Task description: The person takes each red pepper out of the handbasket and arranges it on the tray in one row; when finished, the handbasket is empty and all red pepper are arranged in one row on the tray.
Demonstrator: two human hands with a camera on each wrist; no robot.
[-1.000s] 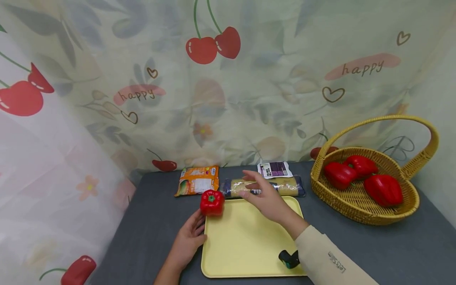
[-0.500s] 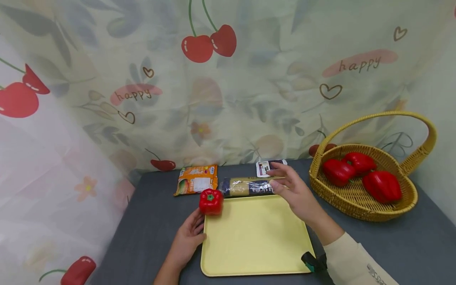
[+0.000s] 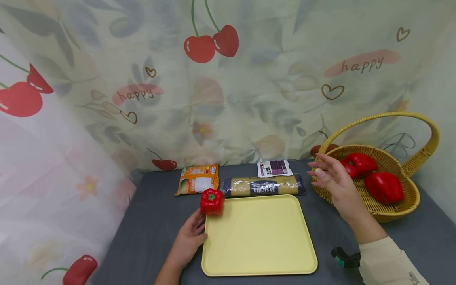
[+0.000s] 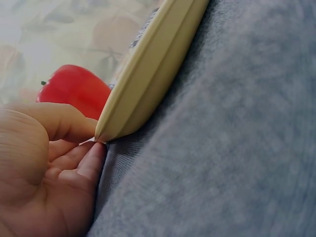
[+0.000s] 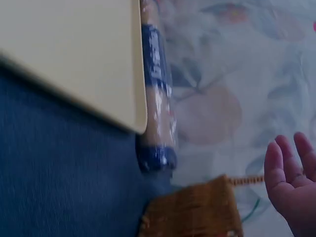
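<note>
My left hand [image 3: 187, 240] pinches the left rim of a pale yellow tray [image 3: 260, 237]. The left wrist view shows thumb and fingertips [image 4: 91, 160] meeting at the tray's edge. On the tray's far left corner sits a red bell pepper [image 3: 212, 202], just beyond my left fingers. My right hand [image 3: 336, 186] hovers in front of the left side of a wicker basket [image 3: 388, 217], fingers relaxed and holding nothing. Red bell peppers [image 3: 384, 188] lie in the basket, one partly hidden behind that hand. In the right wrist view, the basket [image 5: 192, 212] is beside the hand [image 5: 296, 197].
Behind the tray lies a long pasta packet [image 3: 263, 186], with a small white and purple packet [image 3: 274, 168] beyond it. An orange packet [image 3: 199, 180] rests at the back left. The basket's tall handle [image 3: 384, 115] arches over it. A patterned curtain [image 3: 228, 99] hangs behind the grey table.
My right hand has moved right, from above the tray's far edge to the basket's left side. The left hand, tray and red bell pepper stay where they were.
</note>
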